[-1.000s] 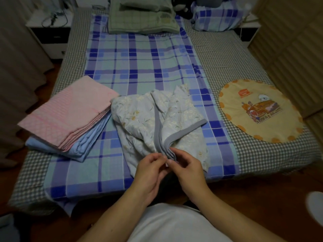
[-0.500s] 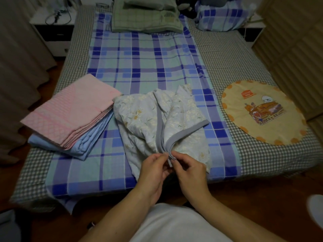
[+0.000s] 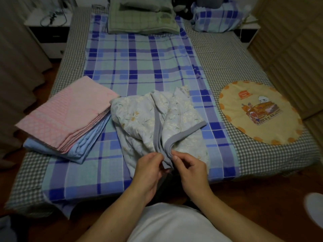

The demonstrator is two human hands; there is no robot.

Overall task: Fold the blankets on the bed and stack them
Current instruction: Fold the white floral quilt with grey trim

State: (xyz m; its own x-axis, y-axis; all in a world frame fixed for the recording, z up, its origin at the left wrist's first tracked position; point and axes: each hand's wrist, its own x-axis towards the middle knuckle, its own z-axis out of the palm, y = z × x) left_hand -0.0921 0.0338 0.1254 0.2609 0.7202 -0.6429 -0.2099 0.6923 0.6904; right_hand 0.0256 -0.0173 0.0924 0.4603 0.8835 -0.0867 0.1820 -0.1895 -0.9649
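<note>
Your left hand (image 3: 148, 169) and right hand (image 3: 189, 169) meet at lower centre of the frame, fingers of both pinched on the grey-trimmed corners of the floral blanket (image 3: 139, 119), which lies rumpled at the near edge of the bed (image 3: 227, 67). At left of the frame, a folded pink blanket (image 3: 70, 112) rests on a folded light-blue blanket (image 3: 90, 142).

Your bed (image 3: 227, 55) carries a plaid sheet (image 3: 139, 67), folded stack (image 3: 66, 119), floral blanket (image 3: 139, 123), round cushion (image 3: 258, 110), pillows (image 3: 143, 20).
</note>
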